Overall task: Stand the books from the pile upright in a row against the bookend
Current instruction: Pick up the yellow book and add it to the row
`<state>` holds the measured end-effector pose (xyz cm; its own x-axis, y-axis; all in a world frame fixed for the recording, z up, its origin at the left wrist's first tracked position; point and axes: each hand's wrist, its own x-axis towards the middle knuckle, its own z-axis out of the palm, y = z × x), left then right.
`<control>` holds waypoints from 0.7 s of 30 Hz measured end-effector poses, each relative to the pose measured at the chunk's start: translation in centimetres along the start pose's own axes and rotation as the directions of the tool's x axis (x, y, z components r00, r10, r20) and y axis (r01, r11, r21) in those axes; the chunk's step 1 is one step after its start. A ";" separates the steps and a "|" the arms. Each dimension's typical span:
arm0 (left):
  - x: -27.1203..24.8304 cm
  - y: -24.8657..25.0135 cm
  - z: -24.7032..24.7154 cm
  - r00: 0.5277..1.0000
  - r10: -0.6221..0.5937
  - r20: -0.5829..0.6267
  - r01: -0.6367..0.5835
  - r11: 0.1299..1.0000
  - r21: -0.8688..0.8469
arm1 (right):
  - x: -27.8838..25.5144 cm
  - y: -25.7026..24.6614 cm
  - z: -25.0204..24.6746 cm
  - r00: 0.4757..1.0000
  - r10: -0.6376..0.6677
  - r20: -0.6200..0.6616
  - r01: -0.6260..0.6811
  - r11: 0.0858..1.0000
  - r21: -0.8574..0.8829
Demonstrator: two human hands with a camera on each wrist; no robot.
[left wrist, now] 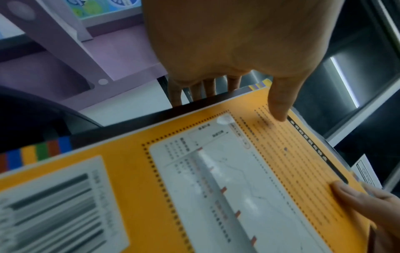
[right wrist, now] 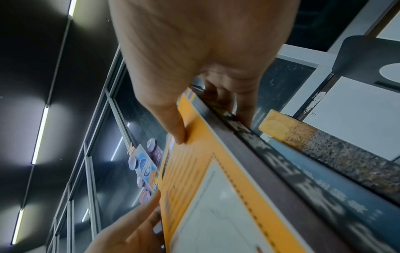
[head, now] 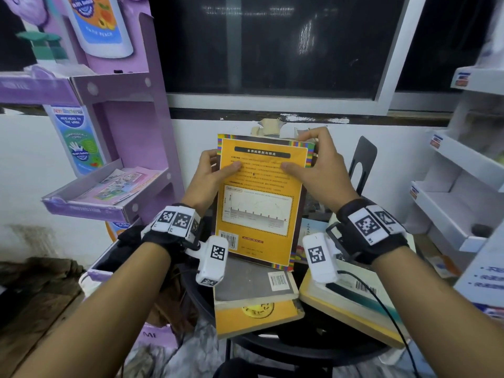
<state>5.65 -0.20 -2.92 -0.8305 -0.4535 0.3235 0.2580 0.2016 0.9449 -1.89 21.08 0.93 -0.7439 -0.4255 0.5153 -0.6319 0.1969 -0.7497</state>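
An orange book (head: 259, 197) with a chart and barcode on its back cover stands nearly upright, lifted above the pile. My left hand (head: 211, 173) grips its left edge, thumb on the cover and fingers behind. My right hand (head: 313, 162) grips its top right corner, thumb on the cover (right wrist: 179, 135), fingers over the spine. The black metal bookend (head: 361, 165) rises just right of the book. In the right wrist view a speckled-spine book (right wrist: 337, 154) stands beyond the orange book (right wrist: 216, 188). Below lies the pile: a grey-covered book (head: 251, 285) on a yellow one (head: 256, 320), and a cream book (head: 351, 306) to the right.
A purple cardboard display stand (head: 122, 132) is close on the left, its tray (head: 90, 203) jutting toward my left arm. White shelves (head: 461, 186) line the right. A wall and dark window (head: 272, 45) are straight behind. The pile rests on a round black stool (head: 313, 347).
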 end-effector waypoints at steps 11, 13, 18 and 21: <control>0.9 1.6 0.7 0.999 0.014 0.029 -0.007 0.966 -0.257 | 1.1 -2.5 -2.3 0.979 -0.002 0.206 0.013 0.999 -0.052; 0.4 1.7 0.7 0.998 0.048 0.050 -0.031 0.951 -0.306 | 1.2 -3.5 -2.7 0.953 0.000 0.303 0.023 0.997 -0.072; 0.0 1.8 0.4 0.991 0.108 0.083 -0.066 0.914 -0.401 | 1.0 -6.1 -3.1 0.872 0.022 0.489 0.099 0.970 -0.221; -0.1 2.0 0.4 0.987 0.134 0.092 -0.082 0.899 -0.431 | 0.3 -7.0 -3.2 0.844 0.026 0.536 0.136 0.956 -0.261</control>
<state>6.10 0.59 -1.11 -0.8300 -0.3408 0.4415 0.5130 -0.1556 0.8442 1.60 22.41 7.64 -0.5275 -0.8275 0.1922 -0.7621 0.3610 -0.5375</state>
